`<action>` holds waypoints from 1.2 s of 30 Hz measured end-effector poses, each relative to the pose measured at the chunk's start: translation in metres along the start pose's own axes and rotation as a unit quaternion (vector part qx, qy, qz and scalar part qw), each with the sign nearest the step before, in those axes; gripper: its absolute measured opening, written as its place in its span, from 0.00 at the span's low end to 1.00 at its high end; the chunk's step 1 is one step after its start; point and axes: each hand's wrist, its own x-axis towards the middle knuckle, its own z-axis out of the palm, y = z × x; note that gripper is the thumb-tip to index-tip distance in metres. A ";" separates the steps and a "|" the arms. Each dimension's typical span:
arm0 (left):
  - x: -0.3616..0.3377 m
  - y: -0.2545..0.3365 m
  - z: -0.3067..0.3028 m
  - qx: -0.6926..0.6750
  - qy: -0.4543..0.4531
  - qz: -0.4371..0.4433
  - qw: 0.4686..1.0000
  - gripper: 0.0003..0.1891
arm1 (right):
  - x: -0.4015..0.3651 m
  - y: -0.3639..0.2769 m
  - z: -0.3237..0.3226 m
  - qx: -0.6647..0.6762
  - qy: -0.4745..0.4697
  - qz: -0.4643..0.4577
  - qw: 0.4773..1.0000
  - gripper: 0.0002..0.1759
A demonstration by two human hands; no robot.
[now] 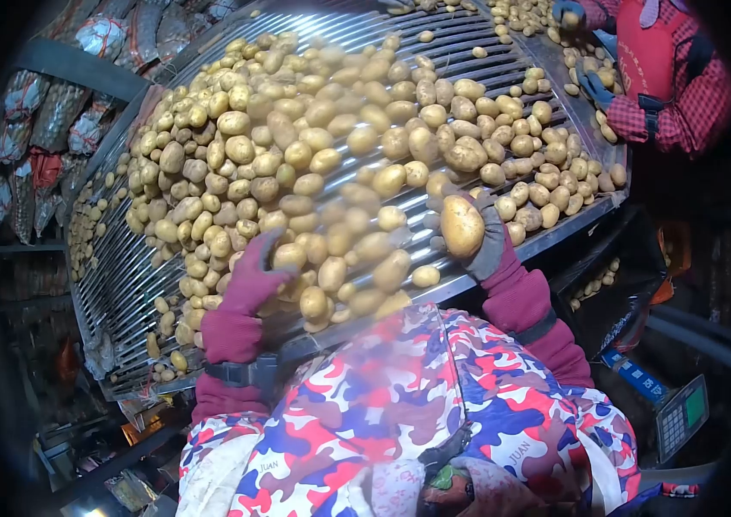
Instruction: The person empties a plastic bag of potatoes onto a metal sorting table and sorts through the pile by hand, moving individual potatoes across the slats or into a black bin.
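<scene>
A large yellow potato rests in my right hand, whose gloved fingers are closed around it near the front edge of the slatted metal table. My left hand, also gloved, is at the front of a big heap of potatoes. Its thumb and fingers are apart, beside a potato at the heap's edge, and I see no firm grip on it. Smaller potatoes lie in a group to the right of my right hand. A blurry patch covers the middle of the view.
Across the right corner, a co-worker in a red apron has gloved hands among potatoes. Filled sacks are stacked at the left. A dark bag or bin with potatoes and a scale display stand at the right.
</scene>
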 end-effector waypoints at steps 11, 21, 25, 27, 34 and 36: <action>0.014 0.095 0.071 -0.432 -0.133 -0.059 0.890 0.32 | -0.009 0.005 0.005 -0.266 -0.002 -0.117 0.957 0.32; 0.059 0.125 0.140 -0.437 -0.302 0.016 0.847 0.44 | -0.020 -0.016 0.047 0.011 0.016 -0.002 1.000 0.23; 0.064 0.130 0.138 -0.386 -0.289 0.012 0.876 0.39 | -0.035 -0.014 0.049 -0.149 -0.010 -0.057 0.987 0.30; 0.054 0.142 0.136 -0.347 -0.251 -0.016 0.903 0.36 | -0.036 -0.011 0.045 -0.227 -0.041 -0.080 0.970 0.36; 0.056 0.125 0.155 0.029 -0.113 0.265 0.957 0.34 | -0.026 -0.016 0.049 -0.064 -0.040 0.016 0.997 0.23; 0.057 0.133 0.151 0.152 -0.099 0.310 0.933 0.33 | -0.032 -0.030 0.059 0.067 -0.042 0.081 0.994 0.23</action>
